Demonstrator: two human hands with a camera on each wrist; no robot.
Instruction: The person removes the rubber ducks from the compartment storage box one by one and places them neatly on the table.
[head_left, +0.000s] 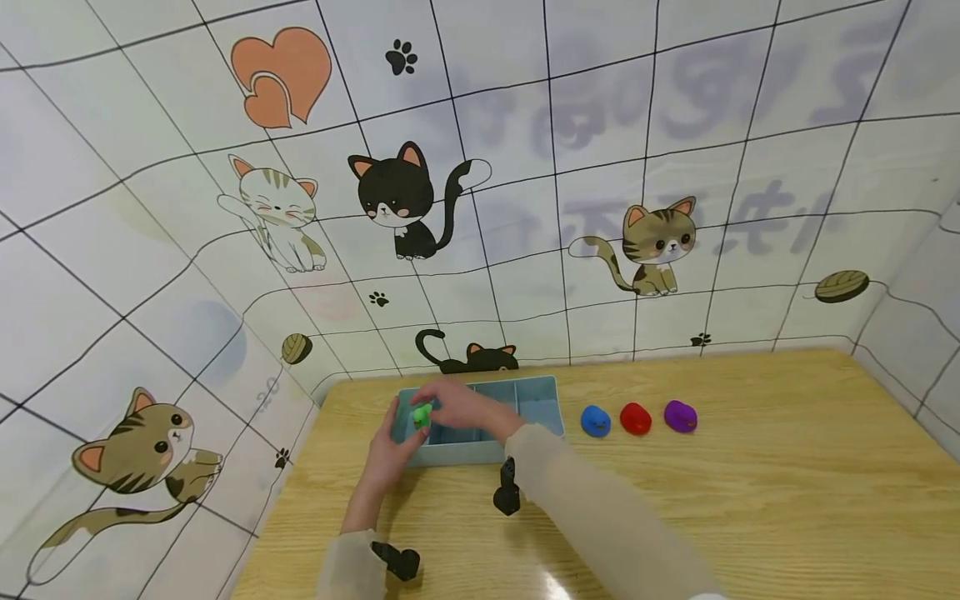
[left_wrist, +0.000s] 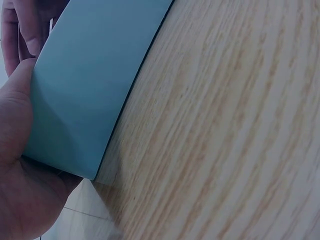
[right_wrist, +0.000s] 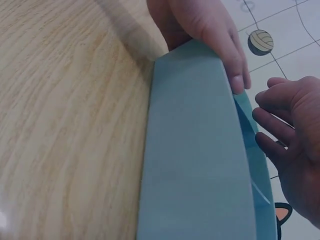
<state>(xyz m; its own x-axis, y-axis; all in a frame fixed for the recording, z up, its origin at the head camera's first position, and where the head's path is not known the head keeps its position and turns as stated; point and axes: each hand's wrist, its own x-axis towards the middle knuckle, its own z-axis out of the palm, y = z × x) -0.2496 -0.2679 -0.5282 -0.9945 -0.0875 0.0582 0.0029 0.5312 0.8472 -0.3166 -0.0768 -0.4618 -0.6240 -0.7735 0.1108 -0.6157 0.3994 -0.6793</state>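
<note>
A pale blue divided box (head_left: 465, 452) lies lengthwise before me. My left hand (head_left: 392, 454) grips its left end, the thumb at the front rim and the fingers along the end wall. In the leftmost compartment shows a small green toy duck (head_left: 422, 415). My right hand (head_left: 459, 406) hovers over that part of the box, fingertips close beside the duck. In the right wrist view the fingers of the right hand (right_wrist: 292, 135) are loosely bent with nothing between them, and the box wall (right_wrist: 195, 150) hides the duck.
To the right of the box, a blue toy duck (head_left: 596, 421), a red one (head_left: 635, 419) and a purple one (head_left: 681, 417) stand in a row on the wooden table (head_left: 750, 500). A wall with cat pictures (head_left: 525, 208) rises behind the table and along its left side.
</note>
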